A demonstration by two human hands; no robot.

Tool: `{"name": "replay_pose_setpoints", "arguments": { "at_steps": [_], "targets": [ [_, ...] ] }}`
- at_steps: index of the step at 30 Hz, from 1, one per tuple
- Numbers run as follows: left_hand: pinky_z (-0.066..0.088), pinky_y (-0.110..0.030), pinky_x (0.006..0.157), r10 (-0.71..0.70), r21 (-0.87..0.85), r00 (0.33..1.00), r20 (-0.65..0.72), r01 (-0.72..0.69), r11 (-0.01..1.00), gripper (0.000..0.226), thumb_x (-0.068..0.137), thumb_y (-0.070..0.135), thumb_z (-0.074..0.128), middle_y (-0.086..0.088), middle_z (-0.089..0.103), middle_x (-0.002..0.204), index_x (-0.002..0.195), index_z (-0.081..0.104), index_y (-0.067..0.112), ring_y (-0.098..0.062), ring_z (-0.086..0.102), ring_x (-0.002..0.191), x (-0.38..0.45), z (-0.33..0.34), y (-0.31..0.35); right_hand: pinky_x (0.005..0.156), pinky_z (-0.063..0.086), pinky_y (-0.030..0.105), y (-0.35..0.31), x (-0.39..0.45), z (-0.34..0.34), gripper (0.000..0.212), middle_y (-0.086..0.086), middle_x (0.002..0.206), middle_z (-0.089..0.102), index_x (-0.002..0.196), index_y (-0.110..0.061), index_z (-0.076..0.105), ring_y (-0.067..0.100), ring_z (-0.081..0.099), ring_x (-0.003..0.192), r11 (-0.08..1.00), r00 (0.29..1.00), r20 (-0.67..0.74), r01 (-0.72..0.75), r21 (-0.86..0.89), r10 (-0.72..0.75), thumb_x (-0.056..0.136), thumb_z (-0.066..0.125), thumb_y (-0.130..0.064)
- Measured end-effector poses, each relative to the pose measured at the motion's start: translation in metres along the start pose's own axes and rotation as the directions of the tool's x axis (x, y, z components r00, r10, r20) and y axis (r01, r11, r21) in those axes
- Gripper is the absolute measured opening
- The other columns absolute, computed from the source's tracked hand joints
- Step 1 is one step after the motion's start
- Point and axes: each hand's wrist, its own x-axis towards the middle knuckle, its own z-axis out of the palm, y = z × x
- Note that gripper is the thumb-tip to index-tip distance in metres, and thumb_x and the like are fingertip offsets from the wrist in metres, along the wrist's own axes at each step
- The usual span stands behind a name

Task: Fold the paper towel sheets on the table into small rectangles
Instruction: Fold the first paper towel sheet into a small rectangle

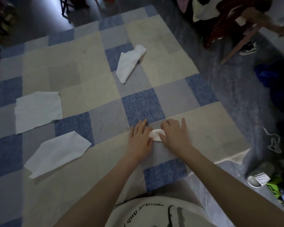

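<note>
A small folded paper towel [156, 134] lies on the checked blue, grey and cream tablecloth [203, 128], mostly hidden between my hands. My left hand [140, 139] presses flat on its left end. My right hand [175, 134] presses on its right end, thumb on the fold. Three other white sheets lie loose: a flat one [38, 110] at the left, a creased one [57, 153] below it, and a crumpled one [129, 63] farther back in the middle.
The table edge runs diagonally at the right, with blue-grey floor [236, 95] beyond. A wooden chair [239, 27] with clothes stands at the back right. A slipper [259, 179], a cord and bags lie on the floor at the right.
</note>
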Motion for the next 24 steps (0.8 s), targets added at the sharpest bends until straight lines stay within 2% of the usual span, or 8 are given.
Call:
{"name": "replay_pose_setpoints", "arguments": {
  "at_steps": [2, 4, 8, 11, 14, 16, 19, 24],
  "targets": [
    [0.026, -0.048, 0.112, 0.028, -0.052, 0.999, -0.02, -0.029, 0.998, 0.038, 0.078, 0.02, 0.057, -0.007, 0.046, 0.14, 0.116, 0.055, 0.017, -0.028, 0.038, 0.132, 0.003, -0.002, 0.001, 0.112, 0.012, 0.053, 0.002, 0.007, -0.011, 0.027, 0.002, 0.113, 0.057, 0.11, -0.018, 0.053, 0.024, 0.052, 0.111, 0.999, 0.991, 0.133, 0.004, 0.042, -0.01, 0.088, 0.055, -0.033],
    [0.038, -0.037, 0.092, 0.019, -0.176, 1.0, 0.013, -0.016, 0.984, 0.031, 0.074, 0.019, 0.06, -0.002, 0.059, 0.109, 0.105, 0.056, 0.017, -0.026, 0.054, 0.104, 0.005, -0.007, 0.001, 0.106, 0.028, 0.043, 0.006, 0.008, -0.017, 0.026, 0.0, 0.112, 0.061, 0.111, -0.02, 0.055, 0.023, 0.056, 0.108, 0.99, 0.979, 0.199, 0.007, 0.139, -0.035, 0.087, 0.056, -0.031],
    [0.04, -0.015, 0.062, -0.055, -0.577, 0.993, 0.103, 0.105, 0.81, 0.024, 0.084, 0.013, 0.068, 0.005, 0.058, 0.083, 0.102, 0.055, 0.021, 0.0, 0.054, 0.07, 0.0, -0.021, 0.007, 0.066, 0.039, 0.027, 0.017, -0.002, -0.035, 0.012, -0.001, 0.084, 0.066, 0.091, -0.018, 0.069, 0.014, 0.06, 0.078, 0.895, 0.946, 0.307, -0.045, 0.444, -0.104, 0.081, 0.067, -0.023],
    [0.043, -0.012, 0.064, -0.121, -0.724, 0.982, 0.144, 0.188, 0.664, 0.017, 0.084, 0.011, 0.071, 0.007, 0.063, 0.083, 0.099, 0.066, 0.016, 0.006, 0.056, 0.069, -0.006, -0.025, 0.012, 0.064, 0.049, 0.03, 0.028, -0.016, -0.044, 0.007, -0.003, 0.073, 0.062, 0.086, -0.013, 0.068, 0.008, 0.059, 0.066, 0.691, 0.906, 0.423, -0.295, 0.66, -0.017, 0.081, 0.072, -0.016],
    [0.046, -0.015, 0.062, -0.154, -0.792, 0.947, 0.28, 0.319, 0.52, 0.012, 0.083, 0.009, 0.073, 0.005, 0.064, 0.08, 0.089, 0.066, 0.017, -0.002, 0.059, 0.07, -0.011, -0.023, 0.02, 0.068, 0.059, 0.038, 0.037, -0.031, -0.047, 0.01, 0.011, 0.084, 0.063, 0.093, -0.004, 0.066, 0.021, 0.065, 0.079, 0.329, 0.843, 0.534, -0.525, 0.785, 0.07, 0.083, 0.07, -0.006],
    [0.052, -0.024, 0.065, -0.162, -0.778, 0.923, 0.348, 0.381, 0.499, 0.016, 0.08, 0.009, 0.075, 0.002, 0.065, 0.081, 0.086, 0.064, 0.02, -0.01, 0.061, 0.073, -0.014, -0.018, 0.025, 0.075, 0.059, 0.042, 0.043, -0.038, -0.046, 0.014, 0.014, 0.091, 0.065, 0.097, -0.001, 0.066, 0.023, 0.066, 0.085, 0.215, 0.828, 0.548, -0.561, 0.8, 0.122, 0.083, 0.069, -0.003],
    [0.059, -0.032, 0.071, -0.148, -0.71, 0.876, 0.46, 0.463, 0.531, 0.019, 0.077, 0.019, 0.076, -0.003, 0.071, 0.083, 0.093, 0.068, 0.014, -0.012, 0.068, 0.074, -0.015, -0.013, 0.034, 0.078, 0.058, 0.037, 0.05, -0.041, -0.044, 0.018, 0.014, 0.093, 0.069, 0.102, -0.001, 0.064, 0.02, 0.068, 0.082, 0.089, 0.811, 0.558, -0.577, 0.812, 0.173, 0.085, 0.066, -0.001],
    [0.058, -0.025, 0.065, -0.116, -0.74, 0.774, 0.623, 0.63, 0.236, 0.013, 0.094, 0.017, 0.06, -0.003, 0.073, 0.067, 0.092, 0.065, 0.005, -0.014, 0.07, 0.062, -0.017, -0.011, 0.059, 0.07, 0.055, 0.03, 0.058, -0.034, -0.045, 0.017, 0.015, 0.093, 0.069, 0.103, -0.003, 0.065, 0.021, 0.067, 0.08, 0.011, 0.796, 0.561, -0.578, 0.816, 0.228, 0.086, 0.066, -0.007]
  ]
}}
